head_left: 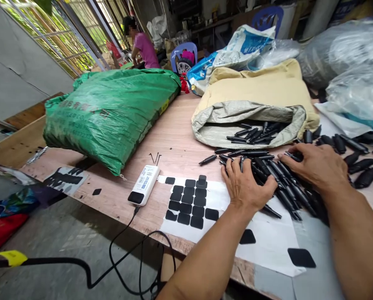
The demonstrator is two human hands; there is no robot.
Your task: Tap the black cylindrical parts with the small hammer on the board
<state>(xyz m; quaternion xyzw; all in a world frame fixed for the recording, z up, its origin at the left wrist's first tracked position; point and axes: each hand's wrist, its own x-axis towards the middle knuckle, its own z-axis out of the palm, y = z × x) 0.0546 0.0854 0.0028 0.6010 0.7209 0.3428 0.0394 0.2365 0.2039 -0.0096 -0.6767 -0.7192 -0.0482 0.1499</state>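
Observation:
My left hand [247,183] rests with spread, bent fingers on a heap of slim black plastic tubes [288,189], its thumb apart from the fingers. My right hand [318,164] is at the far right side of the same heap, its fingers curled and a black tube [294,156] between thumb and forefinger. Part of the heap is hidden under both hands. Beneath it lies a white sheet [274,237] bearing black rounded square stickers [188,191], several in rows. Two more squares lie nearer me, one of them a larger sticker [301,258].
A cream sack [252,89] lies with its mouth towards me, tubes inside. More black pieces [364,164] spread at right. Left stand a bulging green sack [108,112] and a white corded device [144,185]. A person [145,48] in pink sits at the back.

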